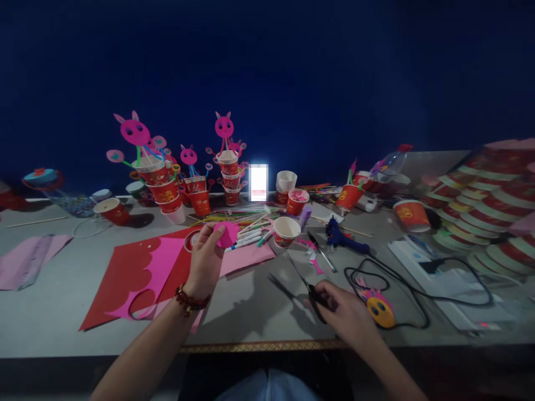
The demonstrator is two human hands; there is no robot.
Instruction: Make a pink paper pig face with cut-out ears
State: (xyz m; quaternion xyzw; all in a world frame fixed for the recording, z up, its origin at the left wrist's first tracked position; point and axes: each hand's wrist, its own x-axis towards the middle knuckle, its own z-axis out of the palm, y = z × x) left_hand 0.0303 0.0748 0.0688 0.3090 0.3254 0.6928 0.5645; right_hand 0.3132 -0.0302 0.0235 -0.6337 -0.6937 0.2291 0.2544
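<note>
**Pink piece up in left grip, scissors low in right**

Near edge: patterned trim on the tabletop point(263, 347); both forearms come in over it. Right grip point(345, 309) is curled closed on the handles of the scissors point(313, 295), blades pointing away. Probably held so to keep the tips off the wearer; blade spread: can't tell. Yellow face cutout point(381, 312) and black cable point(412, 289) sit just right of that hand, so a snag looks possible that way.

Left grip point(208, 259) is pinched nearly shut on the pink piece point(228, 235), raised above the pink strip point(251, 259), likely to leave its outline free. Red sheet point(102, 284) with scalloped pink sheet point(163, 262) lies left.

Best room: bare patch between the hands, towards the near edge. Beyond it, tighter: open cup point(286, 231) and markers point(248, 238) ahead, glue gun point(345, 239) right. Cup figures point(163, 192) stand along the far side, tall and probably easy to tip.
</note>
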